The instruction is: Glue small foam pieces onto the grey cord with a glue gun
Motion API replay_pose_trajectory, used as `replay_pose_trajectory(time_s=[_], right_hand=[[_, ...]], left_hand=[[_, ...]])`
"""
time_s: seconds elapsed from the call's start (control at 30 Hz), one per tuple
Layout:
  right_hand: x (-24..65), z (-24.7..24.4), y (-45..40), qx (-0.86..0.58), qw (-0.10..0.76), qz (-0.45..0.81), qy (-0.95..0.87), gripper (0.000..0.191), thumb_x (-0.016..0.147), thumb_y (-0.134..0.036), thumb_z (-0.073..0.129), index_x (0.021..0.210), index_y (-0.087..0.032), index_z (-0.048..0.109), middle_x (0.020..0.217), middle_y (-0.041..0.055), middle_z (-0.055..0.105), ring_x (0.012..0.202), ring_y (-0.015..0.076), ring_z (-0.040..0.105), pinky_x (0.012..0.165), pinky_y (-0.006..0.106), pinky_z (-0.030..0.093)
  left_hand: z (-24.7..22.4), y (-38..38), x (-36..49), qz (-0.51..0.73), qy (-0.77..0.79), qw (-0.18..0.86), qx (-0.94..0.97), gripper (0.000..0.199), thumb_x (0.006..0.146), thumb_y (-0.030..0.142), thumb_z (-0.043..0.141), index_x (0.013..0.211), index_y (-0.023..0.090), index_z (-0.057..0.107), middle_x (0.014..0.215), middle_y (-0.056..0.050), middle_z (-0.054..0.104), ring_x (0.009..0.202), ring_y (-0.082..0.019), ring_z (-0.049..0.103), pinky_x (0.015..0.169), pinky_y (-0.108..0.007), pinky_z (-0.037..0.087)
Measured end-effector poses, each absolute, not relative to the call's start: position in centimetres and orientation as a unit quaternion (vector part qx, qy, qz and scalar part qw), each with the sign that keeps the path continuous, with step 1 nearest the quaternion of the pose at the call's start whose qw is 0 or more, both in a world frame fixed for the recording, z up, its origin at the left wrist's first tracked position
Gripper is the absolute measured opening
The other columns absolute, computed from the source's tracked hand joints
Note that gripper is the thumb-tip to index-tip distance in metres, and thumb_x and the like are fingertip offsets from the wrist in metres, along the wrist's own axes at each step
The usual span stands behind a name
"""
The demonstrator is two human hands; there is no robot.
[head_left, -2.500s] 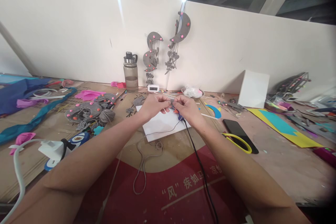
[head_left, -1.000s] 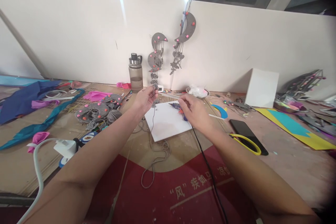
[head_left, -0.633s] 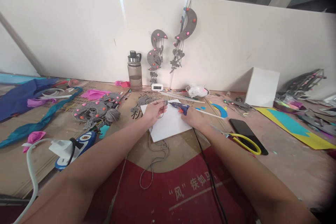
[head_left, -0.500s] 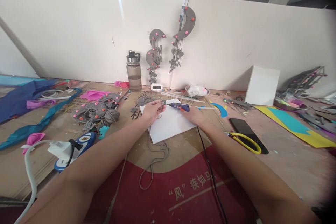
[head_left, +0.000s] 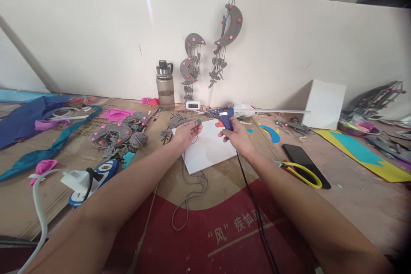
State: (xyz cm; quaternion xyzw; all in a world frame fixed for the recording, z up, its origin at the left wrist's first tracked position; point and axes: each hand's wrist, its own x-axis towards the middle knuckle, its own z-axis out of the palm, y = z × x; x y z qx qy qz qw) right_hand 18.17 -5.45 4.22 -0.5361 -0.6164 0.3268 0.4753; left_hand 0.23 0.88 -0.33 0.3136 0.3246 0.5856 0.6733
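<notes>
My left hand pinches a small grey felt piece over the white board. Grey cord trails below that hand onto the cardboard in loops. My right hand is closed around the handle of a blue hot glue gun, whose nozzle points left toward the felt piece without touching it. A long clear glue stick sticks out of the gun's back, and its black cable runs down toward me.
Yellow-handled scissors and a black phone lie to the right. A water bottle and a small digital clock stand by the wall, under hanging grey moons. Left are grey yarn and a power strip.
The glue gun has turned more upright and its nozzle has drawn back from the felt piece. My left hand stays nearly in place, still pinching the felt piece.
</notes>
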Motion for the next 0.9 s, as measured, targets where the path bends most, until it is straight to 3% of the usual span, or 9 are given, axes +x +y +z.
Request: replay_pose_trajectory(time_s=[0.07,0.2,0.27,0.43,0.67,0.9], right_hand=[[18.3,4.2,-5.6,-0.532,0.468,0.285,-0.646,0.035,0.075,-0.021,0.051,0.110,-0.018,0.048,0.092,0.0049,0.067,0.066,0.0139,0.061,0.059,0.028,0.051],[18.4,3.9,-5.6,-0.518,0.467,0.162,-0.698,0.037,0.083,-0.029,0.049,0.117,-0.017,0.047,0.113,0.0110,0.063,0.097,0.0197,0.061,0.085,0.036,0.049],[18.3,3.8,-5.8,-0.513,0.448,0.119,-0.722,0.037,0.085,-0.030,0.048,0.120,-0.017,0.046,0.118,0.0131,0.061,0.104,0.0221,0.059,0.091,0.038,0.046],[18.1,3.7,-6.2,-0.532,0.397,0.066,-0.745,0.033,0.088,-0.031,0.045,0.117,-0.016,0.046,0.107,0.0148,0.063,0.096,0.0262,0.060,0.085,0.042,0.046],[18.1,3.2,-6.0,-0.532,0.384,0.047,-0.753,0.030,0.088,-0.027,0.044,0.117,-0.018,0.046,0.098,0.0114,0.065,0.088,0.0248,0.060,0.079,0.039,0.047],[17.9,3.3,-6.2,-0.554,0.359,0.026,-0.751,0.032,0.088,-0.026,0.044,0.118,-0.015,0.047,0.099,0.0143,0.066,0.086,0.0267,0.061,0.074,0.038,0.047]], left_hand=[[-0.2,0.8,0.2,0.586,0.322,0.673,0.316,0.004,0.078,0.011,0.066,0.074,0.009,0.065,0.071,-0.007,0.066,0.065,-0.010,0.063,0.064,-0.021,0.052],[0.0,0.7,0.2,0.593,0.324,0.670,0.308,0.005,0.077,0.011,0.067,0.074,0.009,0.064,0.069,-0.007,0.065,0.063,-0.009,0.062,0.061,-0.020,0.050],[0.0,0.7,0.2,0.595,0.325,0.669,0.304,0.005,0.078,0.010,0.066,0.074,0.008,0.064,0.068,-0.007,0.065,0.063,-0.009,0.062,0.061,-0.019,0.050],[-0.1,0.8,0.2,0.597,0.327,0.668,0.301,0.006,0.078,0.009,0.064,0.072,0.009,0.063,0.068,-0.006,0.065,0.062,-0.009,0.062,0.060,-0.019,0.050],[-0.2,1.0,0.2,0.599,0.323,0.666,0.304,0.005,0.077,0.009,0.065,0.072,0.010,0.063,0.068,-0.006,0.065,0.061,-0.009,0.061,0.060,-0.019,0.051],[0.0,0.6,0.3,0.599,0.319,0.663,0.316,0.004,0.077,0.009,0.064,0.073,0.009,0.063,0.070,-0.007,0.065,0.063,-0.009,0.062,0.061,-0.020,0.050]])
